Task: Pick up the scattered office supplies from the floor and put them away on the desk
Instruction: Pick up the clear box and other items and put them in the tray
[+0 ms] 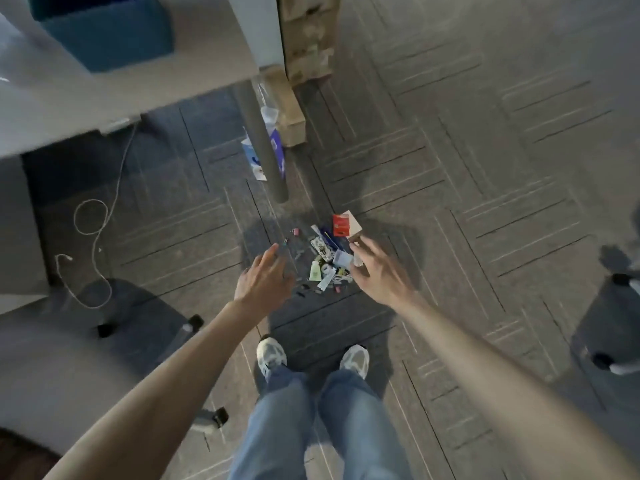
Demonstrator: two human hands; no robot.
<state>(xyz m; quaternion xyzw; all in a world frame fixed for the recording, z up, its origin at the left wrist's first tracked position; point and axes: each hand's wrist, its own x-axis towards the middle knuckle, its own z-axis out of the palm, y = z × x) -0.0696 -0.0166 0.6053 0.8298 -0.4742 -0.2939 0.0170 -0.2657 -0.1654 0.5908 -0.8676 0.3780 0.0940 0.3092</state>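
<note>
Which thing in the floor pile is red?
The red box at the pile's far edge, beside a pale box; the rest look white, blue, green or pink.

Dim indoor light; the person's shadow darkens the carpet [450, 140]. Motion blur throughout, wide-angle bending at edges.

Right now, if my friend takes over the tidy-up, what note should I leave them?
Left grip: open, fingers spread above the heap's left edge, holding nothing.
Right grip: open, reaching over the heap's right side, holding nothing.
Supplies: one heap on the carpet near the desk leg, with a red box at its far side.
Done: nothing is in either grip yet.
Left: lift every piece and put it on the desk.
</note>
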